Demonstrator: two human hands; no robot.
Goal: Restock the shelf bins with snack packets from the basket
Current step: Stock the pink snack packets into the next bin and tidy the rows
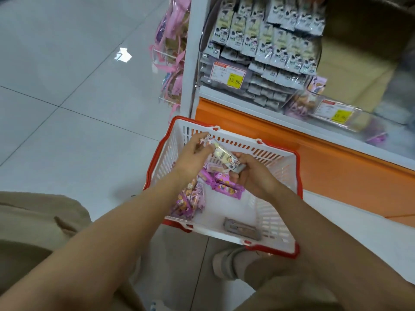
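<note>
A: Why both hands on one pale packet?
B: Probably squaring it up for shelving. The left hand pinches one end, the right hand curls round the other, so it spans between them.
A: And the rest?
B: Purple packets lie just beneath the right hand, in the basket. The shelf bin sits beyond both hands.

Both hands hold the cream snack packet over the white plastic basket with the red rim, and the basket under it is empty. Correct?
Not quite. In the head view the left hand and right hand do hold the cream snack packet over the white plastic basket with the red rim, but it is not empty: purple snack packets and one flat grey packet lie inside.
</note>
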